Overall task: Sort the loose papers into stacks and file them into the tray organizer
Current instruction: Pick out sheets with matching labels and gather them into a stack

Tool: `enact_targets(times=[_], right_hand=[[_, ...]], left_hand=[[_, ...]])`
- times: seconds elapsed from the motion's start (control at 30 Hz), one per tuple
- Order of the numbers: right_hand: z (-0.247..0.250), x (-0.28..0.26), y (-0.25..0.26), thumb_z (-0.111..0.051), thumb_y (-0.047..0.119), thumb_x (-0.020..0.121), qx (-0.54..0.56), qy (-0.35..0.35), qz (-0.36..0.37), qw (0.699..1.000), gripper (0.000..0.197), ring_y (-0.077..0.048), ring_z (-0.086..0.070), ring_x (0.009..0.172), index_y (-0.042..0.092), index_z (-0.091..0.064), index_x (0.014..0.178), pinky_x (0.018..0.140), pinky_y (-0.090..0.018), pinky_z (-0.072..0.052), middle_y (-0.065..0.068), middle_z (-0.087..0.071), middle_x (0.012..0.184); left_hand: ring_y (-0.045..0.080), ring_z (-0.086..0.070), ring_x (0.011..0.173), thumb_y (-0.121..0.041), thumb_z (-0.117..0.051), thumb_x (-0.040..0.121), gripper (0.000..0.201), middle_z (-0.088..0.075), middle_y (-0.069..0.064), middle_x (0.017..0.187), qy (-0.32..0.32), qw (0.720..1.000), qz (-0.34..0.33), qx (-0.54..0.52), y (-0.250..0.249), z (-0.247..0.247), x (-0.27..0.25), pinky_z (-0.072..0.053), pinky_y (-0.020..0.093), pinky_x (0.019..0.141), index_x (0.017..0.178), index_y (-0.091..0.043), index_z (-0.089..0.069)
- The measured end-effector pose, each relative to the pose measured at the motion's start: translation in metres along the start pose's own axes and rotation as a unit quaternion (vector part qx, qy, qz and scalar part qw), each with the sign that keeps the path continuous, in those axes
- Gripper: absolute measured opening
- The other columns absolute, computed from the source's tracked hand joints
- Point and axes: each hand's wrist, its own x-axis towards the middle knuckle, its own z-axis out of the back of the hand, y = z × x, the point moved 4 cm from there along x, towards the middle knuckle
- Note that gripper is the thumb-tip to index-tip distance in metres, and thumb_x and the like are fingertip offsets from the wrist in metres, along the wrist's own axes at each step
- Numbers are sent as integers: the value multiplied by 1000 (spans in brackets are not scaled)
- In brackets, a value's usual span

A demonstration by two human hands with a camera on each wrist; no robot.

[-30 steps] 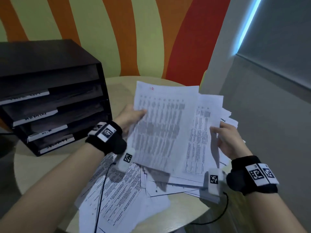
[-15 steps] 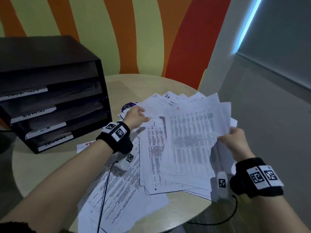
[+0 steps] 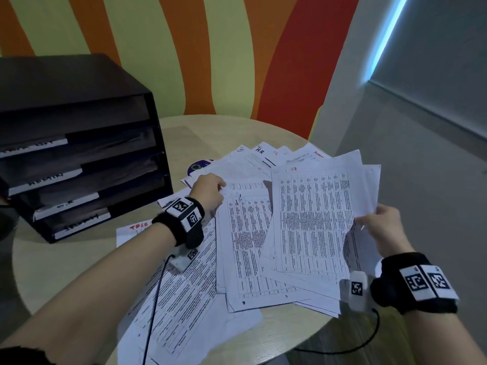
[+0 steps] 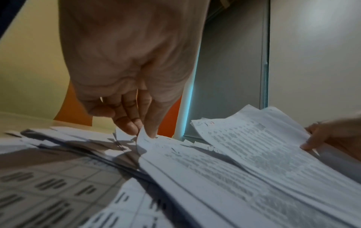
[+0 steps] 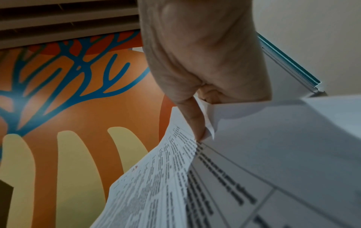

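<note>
Loose printed papers (image 3: 245, 246) lie fanned over the round table (image 3: 200, 133). My right hand (image 3: 379, 227) grips a small sheaf of table-printed sheets (image 3: 313, 219) by its right edge, raised above the pile; in the right wrist view the thumb (image 5: 197, 123) pins that sheaf (image 5: 254, 169). My left hand (image 3: 210, 191) reaches down onto the pile and pinches the curled corner of one sheet (image 4: 144, 138) between thumb and fingers (image 4: 129, 126). The black tray organizer (image 3: 79, 143) with white labelled shelf fronts stands at the table's left, apart from both hands.
More sheets (image 3: 184, 312) overhang the table's near edge under my left forearm. A purple round item (image 3: 197, 166) peeks out behind the pile. A striped orange, yellow and red wall (image 3: 184, 48) stands behind the table; grey floor (image 3: 421, 206) lies to the right.
The left hand let go of the raised sheets and dropped to the pile, where it now pinches a sheet's corner. The right hand moved right and lower, keeping the sheaf.
</note>
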Motion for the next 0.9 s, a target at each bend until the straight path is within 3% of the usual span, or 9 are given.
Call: enact_targets(times=[0.2, 0.3, 0.37, 0.5, 0.6, 0.7, 0.77, 0.83, 0.9], right_hand=[[-7, 1, -3, -57, -19, 79, 0, 14, -3, 1000, 24, -24, -54, 67, -1, -61, 94, 56, -26, -39, -15, -60, 82], [-10, 3, -6, -56, -19, 77, 11, 23, -14, 1000, 22, -26, -56, 75, -1, -61, 90, 59, -26, -41, -15, -61, 82], [-13, 3, -8, -57, -18, 74, 25, 38, -26, 999, 22, -27, -57, 76, -2, -63, 89, 65, -29, -44, -15, -63, 79], [-20, 2, -9, -64, -11, 77, 86, 92, -34, 991, 23, -33, -65, 89, 1, -68, 96, 88, -44, -49, -21, -71, 98], [-25, -4, 0, -62, -7, 86, 122, 132, -25, 983, 20, -30, -67, 89, -1, -65, 105, 91, -41, -50, -15, -71, 98], [-37, -11, 10, -59, -2, 91, 136, 173, -15, 975, 23, -29, -67, 97, -1, -63, 113, 94, -42, -49, -14, -71, 105], [-45, -15, 16, -58, 0, 92, 145, 187, -21, 971, 24, -29, -68, 97, -2, -62, 115, 91, -41, -51, -14, -71, 105], [-54, -20, 26, -57, 0, 93, 164, 194, -10, 967, 20, -25, -68, 91, -1, -63, 112, 79, -32, -56, -10, -73, 98], [-57, -24, 41, -57, 1, 94, 171, 171, 28, 970, 15, -21, -68, 90, 4, -64, 106, 75, -26, -55, -3, -74, 92]], left_hand=[[16, -55, 72, 1, -77, 76, 24, -59, 0, 74, 34, 985, 45, -165, -1, 0, -3, -42, 22, 66, 98, -2, -70], [22, -55, 72, -1, -78, 76, 21, -58, 12, 79, 117, 966, 68, -218, -5, -5, -11, -46, 31, 64, 91, 0, -63], [25, -57, 72, 4, -71, 81, 21, -61, 17, 83, 135, 954, 79, -254, -8, -8, -15, -51, 39, 66, 98, 2, -60], [14, -38, 51, 5, -55, 93, 12, -46, 6, 64, 49, 930, 81, -355, -21, 2, -18, -32, 21, 49, 97, -4, -62], [13, -38, 52, 3, -47, 98, 23, -47, 8, 72, 35, 880, 67, -468, -35, 15, -22, -36, 13, 36, 108, -10, -63], [14, -43, 55, -1, -45, 100, 23, -49, 14, 80, 58, 869, 34, -491, -51, 22, -27, -43, 18, 38, 111, -8, -64], [21, -60, 71, -6, -43, 102, 23, -64, 18, 93, 62, 852, 23, -519, -63, 24, -31, -57, 26, 54, 115, -6, -63], [29, -68, 90, -30, -46, 102, 34, -70, 15, 104, 85, 825, 8, -558, -77, 26, -38, -61, 36, 72, 120, -6, -62], [26, -69, 102, -58, -53, 81, 65, -69, 12, 115, 124, 806, -20, -579, -90, 31, -44, -59, 39, 77, 126, -12, -58]])
